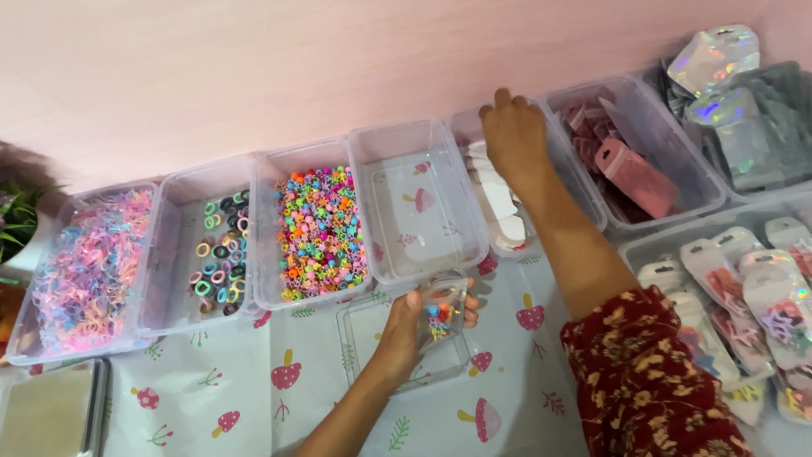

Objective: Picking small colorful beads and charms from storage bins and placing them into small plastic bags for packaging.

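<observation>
Nearest cam: red floral sleeve (651,381) bottom right, cut off by the frame edge. Rest, left to right.

Metal tray (51,410) bottom left, partly out of frame. Plant (17,220) at the left edge, mostly cut off.

Row of clear plastic bins along the wall:
- bin 1 (42,338): tangle of thin pastel elastic bands, pink/blue/purple.
- bin 2 (173,254): thicker hair ties, black plus pastel, heaped on its right side.
- bin 3 (271,169): small multicolour clips, packed.
- bin 4 (381,144): looks empty, mushroom-print tablecloth (254,381) shows through.

Left hand (406,330) in front of bin 4, fingers wrapped round a small clear pouch (442,311) with a few coloured clips inside. Pouch long axis roughly vertical in view, top end toward the bins, slight tilt. Lower part hidden by the fingers. It's held above a flat clear lid or tray (364,326) lying on the cloth.

Right hand (514,140) reaches into bin 5 (584,199), fingers curled down onto white cards; fingertips hidden, can't tell if it's gripping anything.

Bin 6 (668,135): pink pouches. Far right: holographic pouches (715,55), blurred. Front-right tray (643,245): packed pouches, contents hard to make out.
</observation>
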